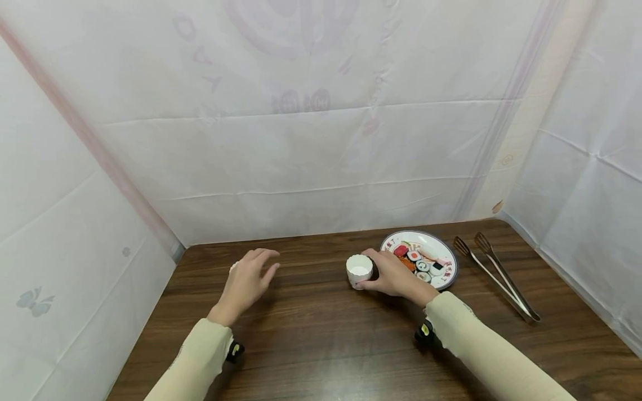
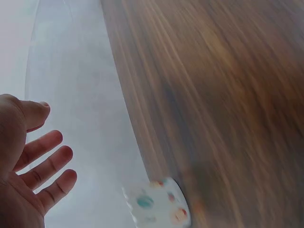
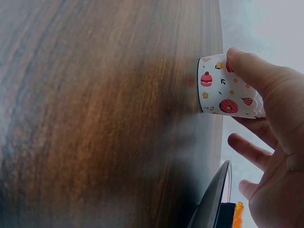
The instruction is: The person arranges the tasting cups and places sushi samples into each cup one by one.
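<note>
My right hand [image 1: 393,274] pinches a white paper baking cup [image 1: 359,270] upright at the tabletop, with the thumb against its wall. The cup's printed sweets show in the right wrist view, where the thumb [image 3: 251,69] lies along one side. Its other fingers are spread away from the cup. My left hand [image 1: 246,283] hovers above the table with loosely bent fingers and nothing in its grasp. Beyond its far side, only a sliver of a second baking cup [image 1: 233,267] shows; the left wrist view shows more of this printed cup [image 2: 159,204], apart from the fingers.
A round plate [image 1: 453,266] with several sushi pieces lies just right of my right hand, partly behind it. Farther right are metal tongs [image 1: 506,284], spread apart on the brown wooden table [image 1: 321,340]. White cloth [image 1: 301,167] hangs behind and at both sides.
</note>
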### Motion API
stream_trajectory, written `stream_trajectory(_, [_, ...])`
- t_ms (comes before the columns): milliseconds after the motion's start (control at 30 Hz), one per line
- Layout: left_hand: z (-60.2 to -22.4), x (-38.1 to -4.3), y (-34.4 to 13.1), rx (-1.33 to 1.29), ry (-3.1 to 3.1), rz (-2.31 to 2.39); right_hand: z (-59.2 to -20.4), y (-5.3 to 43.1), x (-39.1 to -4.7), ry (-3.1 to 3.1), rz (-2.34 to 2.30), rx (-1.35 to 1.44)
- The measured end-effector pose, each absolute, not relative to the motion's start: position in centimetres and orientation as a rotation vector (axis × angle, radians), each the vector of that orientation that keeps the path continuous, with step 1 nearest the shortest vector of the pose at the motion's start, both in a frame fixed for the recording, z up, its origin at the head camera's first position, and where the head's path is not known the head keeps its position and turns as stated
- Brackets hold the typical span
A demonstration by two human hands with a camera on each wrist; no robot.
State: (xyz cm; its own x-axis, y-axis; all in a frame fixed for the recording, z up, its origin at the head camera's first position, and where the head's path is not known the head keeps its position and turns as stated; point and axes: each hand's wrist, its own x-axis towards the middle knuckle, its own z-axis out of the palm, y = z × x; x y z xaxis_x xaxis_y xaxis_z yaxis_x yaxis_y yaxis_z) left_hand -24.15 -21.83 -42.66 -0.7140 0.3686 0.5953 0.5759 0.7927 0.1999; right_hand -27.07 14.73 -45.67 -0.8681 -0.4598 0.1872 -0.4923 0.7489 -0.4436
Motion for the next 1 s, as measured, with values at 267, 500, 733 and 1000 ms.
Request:
stream_trajectory(267, [-42.2, -24.5, -18.1, -0.776, -2.426, -0.577, -46.0, 14.9, -27.1, -2.855, 0.772, 0.799])
stream_trajectory(500, [-42.0, -24.5, -15.3, -0.836, -2.454, -0.583, -46.1, 15.0, -27.0, -2.858, 0.779, 0.803])
stream_trajectory(733, [-41.9, -24.4, -12.7, -0.941, -2.423, -0.586, -46.1, 15.1, -27.0, -2.852, 0.784, 0.808])
stream_trajectory(1000, [-42.4, -24.4, -10.2, -1.077, -2.423, -0.59, -46.1, 15.0, -27.0, -2.815, 0.808, 0.843])
